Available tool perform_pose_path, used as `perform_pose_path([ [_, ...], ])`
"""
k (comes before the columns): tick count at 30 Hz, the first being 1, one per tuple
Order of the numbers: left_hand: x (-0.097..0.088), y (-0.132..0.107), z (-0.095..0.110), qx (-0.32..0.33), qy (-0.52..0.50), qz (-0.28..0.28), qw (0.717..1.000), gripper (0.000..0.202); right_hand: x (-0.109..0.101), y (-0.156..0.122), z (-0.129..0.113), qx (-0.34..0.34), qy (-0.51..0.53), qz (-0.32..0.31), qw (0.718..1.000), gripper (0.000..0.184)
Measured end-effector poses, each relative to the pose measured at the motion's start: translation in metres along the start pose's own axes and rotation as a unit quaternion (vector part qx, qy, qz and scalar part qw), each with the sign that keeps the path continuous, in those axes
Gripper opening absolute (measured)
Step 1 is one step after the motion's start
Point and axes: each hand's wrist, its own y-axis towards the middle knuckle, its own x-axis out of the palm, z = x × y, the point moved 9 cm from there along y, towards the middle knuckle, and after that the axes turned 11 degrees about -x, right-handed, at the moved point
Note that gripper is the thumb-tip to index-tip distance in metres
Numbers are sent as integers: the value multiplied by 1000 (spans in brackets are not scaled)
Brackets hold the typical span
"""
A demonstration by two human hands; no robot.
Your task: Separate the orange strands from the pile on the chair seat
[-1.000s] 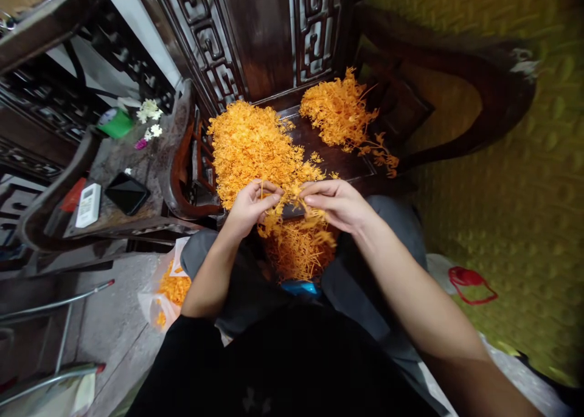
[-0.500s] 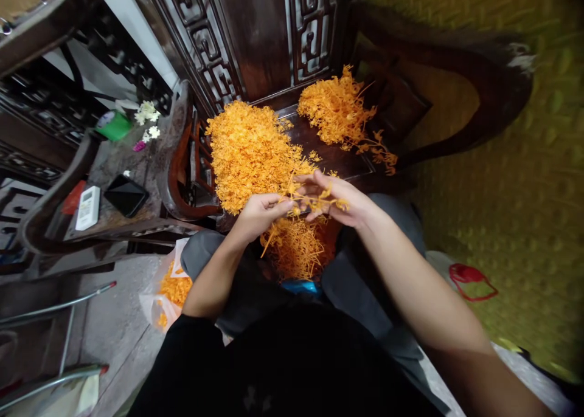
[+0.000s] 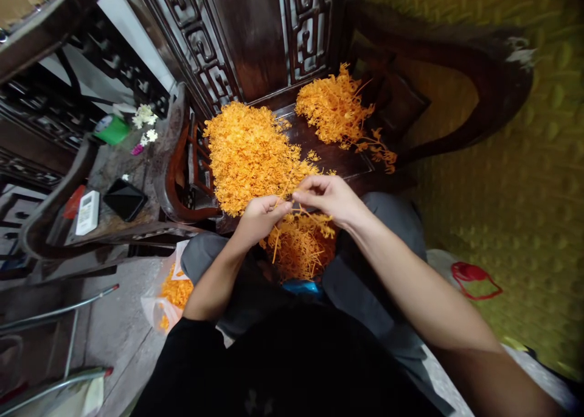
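My left hand (image 3: 264,217) pinches a thin orange flower sprig (image 3: 314,217) by its stem, thumb on top. From the other side my right hand (image 3: 331,199) closes thumb and forefinger on the same sprig, close to the left fingertips; the exact spot is partly hidden. Just behind the hands lies a big heap of small orange blossoms (image 3: 249,155) on a dark wooden seat (image 3: 314,152). A looser pile of orange sprigs (image 3: 333,107) rests at the seat's back right. Between my knees, below the hands, is a mass of bare orange stems (image 3: 301,253).
On a wooden side surface (image 3: 150,168) at left lie a phone (image 3: 125,198), a white remote (image 3: 87,213), green tape (image 3: 112,129) and white flowers (image 3: 144,116). A plastic bag (image 3: 155,304) with orange bits stands on the floor. A curved armrest (image 3: 483,70) rises at right.
My right hand's fingers, spread under the sprig before, have closed into a pinch beside my left fingertips. The sprig now hangs lower. My left hand stays nearly in place.
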Motion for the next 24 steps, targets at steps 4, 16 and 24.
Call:
perform_pose_path([
  [4,-9,-1,-2,-10,-80,9,997,44,-62,9,2,-72,57,245,965,40],
  [16,1,12,-8,-30,-249,-22,968,45,-56,-28,-19,-95,-107,118,983,22],
  [24,11,0,-7,-19,-200,-4,980,38,-33,-19,-42,-176,-212,209,938,33],
])
